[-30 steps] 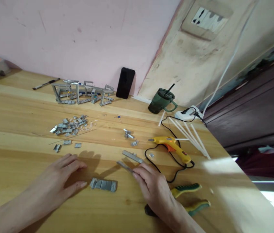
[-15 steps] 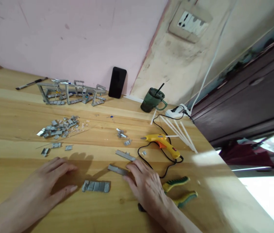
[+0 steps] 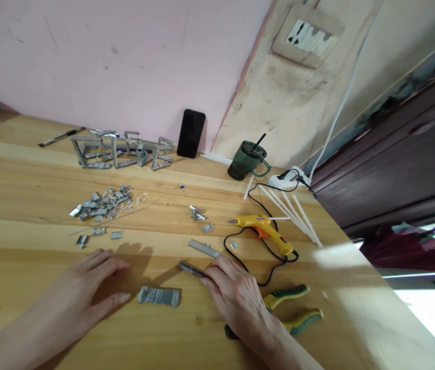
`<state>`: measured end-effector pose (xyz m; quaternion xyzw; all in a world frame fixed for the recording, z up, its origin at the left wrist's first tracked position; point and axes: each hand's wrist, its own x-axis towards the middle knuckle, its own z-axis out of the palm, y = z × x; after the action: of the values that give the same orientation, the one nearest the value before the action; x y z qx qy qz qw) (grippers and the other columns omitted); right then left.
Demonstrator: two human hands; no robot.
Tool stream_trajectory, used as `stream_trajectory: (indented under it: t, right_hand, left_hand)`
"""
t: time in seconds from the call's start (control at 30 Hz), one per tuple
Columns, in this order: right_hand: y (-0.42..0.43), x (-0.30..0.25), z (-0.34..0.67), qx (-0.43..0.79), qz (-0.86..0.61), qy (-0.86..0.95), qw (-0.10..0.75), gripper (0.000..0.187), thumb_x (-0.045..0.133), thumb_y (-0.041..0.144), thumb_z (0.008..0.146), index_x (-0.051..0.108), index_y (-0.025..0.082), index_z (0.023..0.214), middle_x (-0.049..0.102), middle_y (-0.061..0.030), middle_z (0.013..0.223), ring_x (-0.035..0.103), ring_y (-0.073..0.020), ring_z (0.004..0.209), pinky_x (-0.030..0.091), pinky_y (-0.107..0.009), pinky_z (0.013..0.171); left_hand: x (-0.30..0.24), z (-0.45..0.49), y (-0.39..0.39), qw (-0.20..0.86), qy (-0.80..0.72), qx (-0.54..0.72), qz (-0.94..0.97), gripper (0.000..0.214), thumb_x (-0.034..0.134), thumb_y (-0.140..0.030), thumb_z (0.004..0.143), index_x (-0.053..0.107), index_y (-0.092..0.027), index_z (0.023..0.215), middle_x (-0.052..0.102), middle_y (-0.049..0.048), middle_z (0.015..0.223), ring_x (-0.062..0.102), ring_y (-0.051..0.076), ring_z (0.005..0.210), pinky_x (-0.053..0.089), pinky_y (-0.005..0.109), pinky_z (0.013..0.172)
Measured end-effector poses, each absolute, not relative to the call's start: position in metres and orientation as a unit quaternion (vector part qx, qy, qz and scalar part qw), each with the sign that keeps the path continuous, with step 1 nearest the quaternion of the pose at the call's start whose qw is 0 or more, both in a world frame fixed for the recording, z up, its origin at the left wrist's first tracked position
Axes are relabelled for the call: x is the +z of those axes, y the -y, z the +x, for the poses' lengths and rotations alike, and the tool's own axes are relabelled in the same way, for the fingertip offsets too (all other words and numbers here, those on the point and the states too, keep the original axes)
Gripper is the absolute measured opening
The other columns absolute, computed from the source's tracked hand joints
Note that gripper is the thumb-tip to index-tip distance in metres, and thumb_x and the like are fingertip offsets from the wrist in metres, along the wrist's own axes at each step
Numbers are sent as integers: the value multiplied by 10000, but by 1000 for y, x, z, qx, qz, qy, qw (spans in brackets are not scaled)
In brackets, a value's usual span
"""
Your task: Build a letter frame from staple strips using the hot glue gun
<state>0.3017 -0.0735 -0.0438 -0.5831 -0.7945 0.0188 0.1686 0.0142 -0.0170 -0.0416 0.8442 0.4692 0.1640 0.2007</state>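
My right hand pinches one end of a narrow grey metal-looking strip, whose free end points left and shows its edge. A second grey strip lies just beyond those fingers. My left hand rests on the table with thumb and fingers apart, holding nothing. Between the hands sits a short grey band of joined segments. Pliers with yellow-green handles lie partly hidden under my right wrist.
A yellow glue gun with its black cord lies right, beside white glue sticks. A heap of grey pieces is on the left. Behind stand a grey framework, a phone and a green mug.
My right hand has raised and turned the near strip, so its edge now shows. The left hand keeps its open pose. The whole view has shifted slightly.
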Motion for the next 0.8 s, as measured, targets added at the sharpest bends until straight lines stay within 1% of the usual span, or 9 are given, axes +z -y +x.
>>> stream_trajectory:
  t: [0.13, 0.27, 0.33, 0.43, 0.53, 0.6, 0.67, 0.8]
  right_hand:
    - [73, -46, 302, 22, -577, 797, 176, 104, 540, 179, 828, 615, 201, 759, 592, -25, 760, 584, -155, 689, 479, -255, 616]
    - [74, -48, 302, 18, -584, 794, 167, 61, 595, 148, 781, 597, 194, 741, 588, -18, 750, 586, -163, 668, 474, -265, 592]
    - [74, -48, 303, 16, -583, 795, 165, 62, 595, 144, 777, 591, 197, 745, 590, -18, 754, 590, -166, 672, 473, -265, 584]
    - [74, -50, 304, 5, -578, 798, 171, 58, 605, 151, 764, 581, 203, 754, 593, -14, 755, 596, -173, 667, 473, -270, 566]
    - [74, -51, 304, -2, -574, 799, 178, 62, 606, 160, 755, 572, 206, 781, 596, -13, 765, 601, -176, 657, 474, -274, 556]
    - [74, -53, 305, -5, -568, 803, 178, 45, 579, 171, 773, 570, 207, 798, 596, -17, 771, 605, -177, 657, 477, -274, 556]
    - [73, -54, 306, -11, -563, 808, 175, 48, 535, 176, 803, 568, 210, 798, 593, -20, 766, 606, -176, 651, 476, -272, 553]
    - [73, -56, 308, -17, -558, 810, 179, 129, 461, 197, 856, 563, 214, 778, 583, -22, 749, 600, -165, 638, 471, -261, 552]
  left_hand:
    - [-38, 15, 16, 210, -468, 149, 845, 282, 592, -469, 747, 638, -270, 941, 686, 45, 975, 640, 258, 912, 525, 364, 764]
    - [-33, 18, 17, 223, -478, 137, 838, 251, 584, -427, 770, 618, -254, 949, 664, 41, 975, 623, 243, 915, 502, 365, 799]
    - [-30, 20, 17, 233, -478, 128, 837, 200, 584, -398, 772, 603, -239, 893, 652, 35, 922, 616, 229, 874, 498, 347, 769]
    - [-24, 23, 17, 237, -478, 117, 838, 145, 561, -353, 790, 545, -215, 746, 617, 19, 788, 596, 197, 749, 485, 301, 664]
    - [-22, 24, 16, 236, -457, 129, 848, 214, 474, -327, 851, 491, -207, 675, 576, 9, 726, 564, 169, 686, 459, 278, 622]
    - [-21, 24, 16, 235, -443, 138, 854, 252, 428, -307, 877, 477, -204, 652, 559, 4, 708, 551, 158, 671, 447, 271, 613]
    - [-22, 24, 16, 231, -439, 140, 857, 284, 413, -299, 888, 476, -201, 629, 548, -1, 689, 543, 154, 661, 437, 270, 608]
    - [-22, 23, 18, 220, -439, 141, 860, 353, 419, -323, 897, 499, -201, 575, 533, -7, 629, 538, 156, 629, 418, 277, 601]
